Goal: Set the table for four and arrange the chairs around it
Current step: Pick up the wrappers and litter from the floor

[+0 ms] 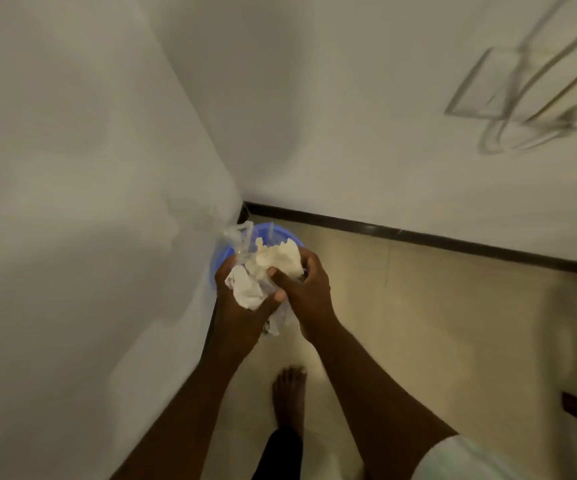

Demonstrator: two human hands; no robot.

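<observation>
Both hands meet over a round blue plastic bin point(217, 252) that stands in the corner where two white walls point(384, 116) join, on a pale tiled floor point(436, 306). The left hand point(242, 306) is cupped palm-up under a bundle of crumpled white paper tissues point(266, 271), its thumb pressed across the lower part of the wad. The right hand point(309, 289) closes on the same bundle from the right side, thumb on top and fingers curled round the far edge. A scrap of clear plastic wrapping point(240, 237) sticks up from the bundle at the left hand's fingertips, directly above the bin's rim. The bundle sits between the two palms, held above the bin's opening. A bare foot point(289, 393) stands on the floor below the forearms.
</observation>
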